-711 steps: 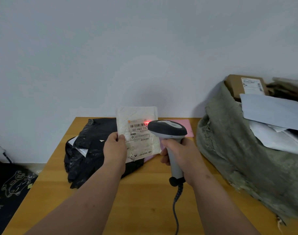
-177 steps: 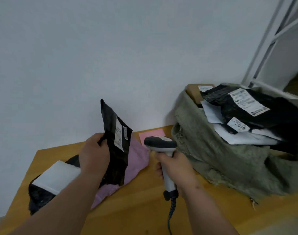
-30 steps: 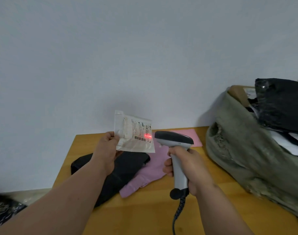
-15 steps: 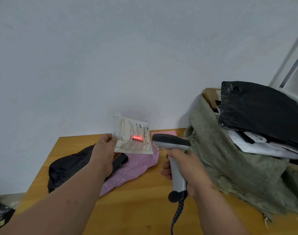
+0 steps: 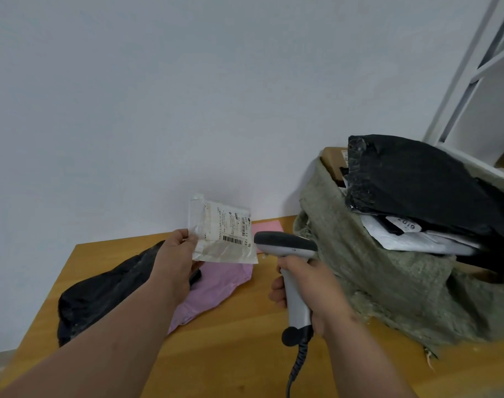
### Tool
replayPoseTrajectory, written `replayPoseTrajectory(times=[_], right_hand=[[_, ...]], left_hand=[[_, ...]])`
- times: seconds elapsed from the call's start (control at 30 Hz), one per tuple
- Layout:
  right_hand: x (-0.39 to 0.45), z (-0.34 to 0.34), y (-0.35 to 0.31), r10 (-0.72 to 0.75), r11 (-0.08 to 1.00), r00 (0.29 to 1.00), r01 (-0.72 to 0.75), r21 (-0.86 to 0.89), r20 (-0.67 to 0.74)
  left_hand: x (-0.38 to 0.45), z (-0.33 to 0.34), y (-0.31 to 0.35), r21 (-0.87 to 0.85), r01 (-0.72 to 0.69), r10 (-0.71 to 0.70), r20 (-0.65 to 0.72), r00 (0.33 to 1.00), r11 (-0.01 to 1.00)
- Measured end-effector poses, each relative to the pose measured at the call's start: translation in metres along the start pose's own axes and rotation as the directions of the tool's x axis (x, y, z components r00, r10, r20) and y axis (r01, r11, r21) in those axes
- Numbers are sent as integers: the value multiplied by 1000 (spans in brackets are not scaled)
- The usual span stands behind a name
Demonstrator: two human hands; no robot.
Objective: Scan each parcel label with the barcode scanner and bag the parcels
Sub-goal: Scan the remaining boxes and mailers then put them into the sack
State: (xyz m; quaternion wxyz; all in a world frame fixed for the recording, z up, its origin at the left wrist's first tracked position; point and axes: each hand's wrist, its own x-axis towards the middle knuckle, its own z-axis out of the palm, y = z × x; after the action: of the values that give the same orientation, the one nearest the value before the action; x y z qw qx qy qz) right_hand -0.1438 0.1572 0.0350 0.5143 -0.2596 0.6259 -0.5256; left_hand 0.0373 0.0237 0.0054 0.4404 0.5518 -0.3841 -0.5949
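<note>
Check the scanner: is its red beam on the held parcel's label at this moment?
Off, as far as visible: the white parcel shows no red line across its barcode, though the scanner in the right hand points at it.

You are looking down at a wooden table (image 5: 245, 349) standing against the wall. Lying on it: a black poly mailer (image 5: 101, 291) at left, a pink mailer (image 5: 216, 285) partly overlapping it, and a green woven sack (image 5: 388, 285) sitting at right.
</note>
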Motion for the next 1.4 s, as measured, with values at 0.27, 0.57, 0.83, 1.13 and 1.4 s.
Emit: replayPoseTrajectory(times=[0.27,0.57,0.83,1.13,1.4], right_hand=[[-6,16,-6,-48,999,997,48,10,-66],[-14,-18,-11,-156,981,940,185,67,-302],[-17,-94,-35,-181,936,900,282,212,-397],[-16,-202,-65,-240,877,842,402,265,-483],[-5,-253,-64,-212,896,855,363,255,-474]], left_hand=[[7,-1,18,97,-118,113,52,992,988],[-8,59,54,358,-574,553,170,816,737],[-34,165,77,404,-834,806,301,510,377],[-59,316,70,398,-917,667,690,281,-25],[-67,360,39,501,-816,-8,851,525,-288]])
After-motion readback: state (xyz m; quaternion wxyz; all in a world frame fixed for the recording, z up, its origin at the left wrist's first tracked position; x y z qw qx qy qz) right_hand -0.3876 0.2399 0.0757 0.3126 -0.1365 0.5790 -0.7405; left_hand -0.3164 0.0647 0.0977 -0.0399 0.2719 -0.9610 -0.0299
